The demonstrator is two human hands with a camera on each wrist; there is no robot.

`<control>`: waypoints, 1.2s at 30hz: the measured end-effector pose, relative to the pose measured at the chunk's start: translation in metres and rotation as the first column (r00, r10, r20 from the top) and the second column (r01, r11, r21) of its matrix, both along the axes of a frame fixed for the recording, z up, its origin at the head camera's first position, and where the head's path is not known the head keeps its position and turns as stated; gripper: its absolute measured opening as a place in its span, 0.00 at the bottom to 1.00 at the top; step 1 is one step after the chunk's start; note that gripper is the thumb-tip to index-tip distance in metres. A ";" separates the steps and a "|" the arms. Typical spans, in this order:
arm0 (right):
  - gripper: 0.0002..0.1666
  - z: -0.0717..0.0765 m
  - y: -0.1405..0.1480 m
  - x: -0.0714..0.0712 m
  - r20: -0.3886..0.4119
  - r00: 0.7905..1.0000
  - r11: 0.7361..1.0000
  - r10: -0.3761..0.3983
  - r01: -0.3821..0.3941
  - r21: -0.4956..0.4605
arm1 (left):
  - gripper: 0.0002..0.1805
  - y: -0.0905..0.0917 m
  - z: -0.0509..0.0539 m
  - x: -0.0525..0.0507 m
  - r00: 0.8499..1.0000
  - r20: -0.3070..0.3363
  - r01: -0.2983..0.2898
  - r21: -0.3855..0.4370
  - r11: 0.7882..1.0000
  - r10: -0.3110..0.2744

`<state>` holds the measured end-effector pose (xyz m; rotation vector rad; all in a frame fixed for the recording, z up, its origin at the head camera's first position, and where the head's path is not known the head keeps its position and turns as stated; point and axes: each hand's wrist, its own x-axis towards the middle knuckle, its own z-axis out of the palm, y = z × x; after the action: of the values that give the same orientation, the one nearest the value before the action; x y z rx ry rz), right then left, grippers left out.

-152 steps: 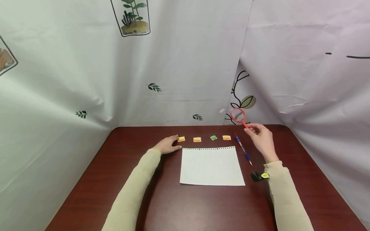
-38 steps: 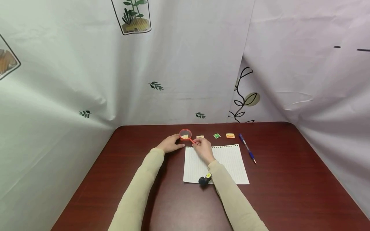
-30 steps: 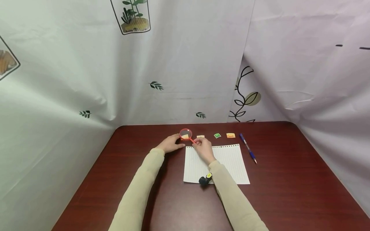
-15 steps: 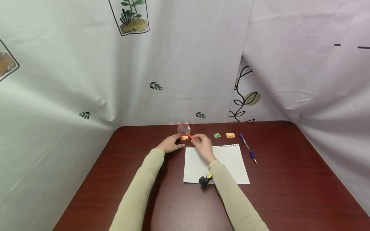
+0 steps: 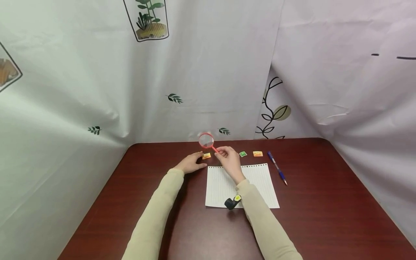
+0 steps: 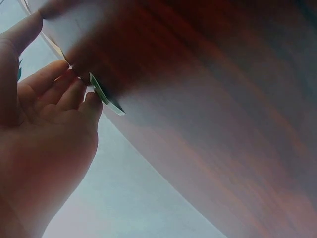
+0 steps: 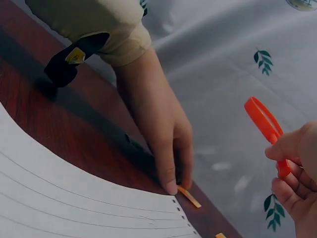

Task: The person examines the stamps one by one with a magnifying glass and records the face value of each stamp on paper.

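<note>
My right hand (image 5: 229, 162) pinches the handle of a small red magnifying glass (image 5: 206, 141), its round lens raised near the table's back edge. In the right wrist view the red magnifying glass (image 7: 265, 119) appears almost edge-on. My left hand (image 5: 191, 163) rests on the table, its fingertips touching or very near the left edge of an orange stamp-like piece (image 5: 206, 156). A green-edged piece (image 6: 106, 94) lies by the left little finger in the left wrist view. A green stamp-like piece (image 5: 243, 154) and an orange one (image 5: 258, 154) lie right of my right hand.
Lined paper (image 5: 214, 187) with a punched top edge lies under my right forearm. A blue pen (image 5: 277, 168) is right of it. A black wrist camera (image 5: 231, 203) hangs from the right sleeve. White printed cloth (image 5: 195, 72) stands behind the dark red table (image 5: 325, 202).
My right hand has brought the magnifying glass from the right to above the leftmost orange piece, then raised it up and back. The left hand has stayed in place beside that piece.
</note>
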<state>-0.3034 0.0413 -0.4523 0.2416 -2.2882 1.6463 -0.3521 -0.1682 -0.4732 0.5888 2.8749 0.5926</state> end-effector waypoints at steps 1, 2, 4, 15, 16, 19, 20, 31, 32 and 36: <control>0.08 0.003 0.003 0.001 -0.002 1.000 1.000 0.001 -0.001 -0.002 | 0.36 0.001 0.001 0.001 1.000 0.000 0.001 -0.003 1.000 -0.001; 0.08 0.005 0.006 0.001 -0.007 1.000 1.000 0.002 -0.002 -0.006 | 0.36 0.002 0.002 0.001 1.000 -0.002 0.003 -0.008 1.000 -0.003; 0.09 0.009 0.013 0.001 -0.014 1.000 1.000 -0.001 0.001 -0.013 | 0.36 0.003 0.003 0.002 1.000 -0.007 0.007 -0.014 1.000 -0.008; 0.11 0.037 0.055 0.005 -0.076 0.995 0.998 -0.063 0.063 0.003 | 0.36 0.001 -0.001 -0.001 1.000 -0.016 0.021 -0.022 1.000 -0.021; 0.11 0.039 0.058 0.005 -0.084 0.994 0.998 -0.068 0.069 0.004 | 0.35 0.001 -0.002 -0.001 1.000 -0.016 0.021 -0.021 1.000 -0.021; 0.11 0.044 0.069 0.008 -0.111 0.991 0.997 -0.077 0.079 0.009 | 0.35 0.001 -0.004 -0.001 1.000 -0.015 0.016 -0.008 1.000 -0.016; 0.11 0.046 0.073 0.009 -0.120 0.990 0.997 -0.079 0.081 0.010 | 0.35 0.001 -0.004 0.000 1.000 -0.016 0.015 -0.006 1.000 -0.015; 0.13 0.052 0.118 0.025 -0.182 0.975 0.988 -0.128 0.141 0.062 | 0.35 0.001 -0.005 0.003 1.000 -0.018 -0.009 -0.003 1.000 0.009; 0.13 0.053 0.123 0.026 -0.189 0.972 0.986 -0.137 0.153 0.069 | 0.35 0.001 -0.005 0.003 1.000 -0.018 -0.011 -0.001 1.000 0.011; 0.12 0.055 0.142 0.031 -0.214 0.960 0.975 -0.181 0.204 0.089 | 0.34 0.001 -0.003 0.003 1.000 -0.019 -0.011 0.006 1.000 0.011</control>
<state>-0.2726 0.1835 -0.3976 0.1954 -2.1732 1.3368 -0.3493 -0.1675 -0.4764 0.5831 2.8970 0.6009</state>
